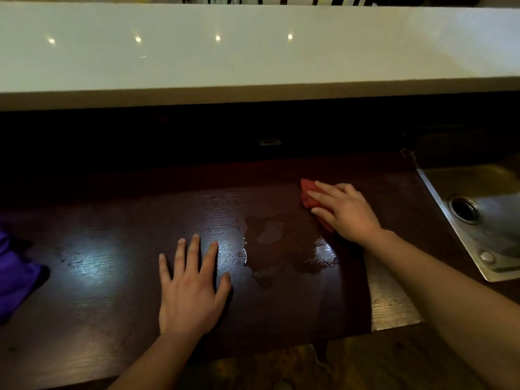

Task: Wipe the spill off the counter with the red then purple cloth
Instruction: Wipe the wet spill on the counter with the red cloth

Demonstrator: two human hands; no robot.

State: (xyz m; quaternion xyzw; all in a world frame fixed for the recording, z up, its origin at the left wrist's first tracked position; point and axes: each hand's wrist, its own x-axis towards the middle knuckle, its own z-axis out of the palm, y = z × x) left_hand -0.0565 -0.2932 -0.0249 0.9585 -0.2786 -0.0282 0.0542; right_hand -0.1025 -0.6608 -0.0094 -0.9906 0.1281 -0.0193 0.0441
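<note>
Left hand (191, 288) rests flat, fingers spread, just left of the spill (281, 249). Right hand (346, 212), fingers straight, presses the red cloth (308, 194) beyond it.

Dark wood table (112, 294), wet spill (270, 243) mid-table. Right hand (347, 212) pressed flat on red cloth (308, 192), fingers straight, just beyond the spill's far-right edge. Left hand (191, 288) palm down on table, fingers spread, at the spill's left edge. Purple cloth (14, 268) well left of spill, partly cut off by the frame. Steel sink (495, 198) well right of spill. White ledge (253, 57) beyond spill.
</note>
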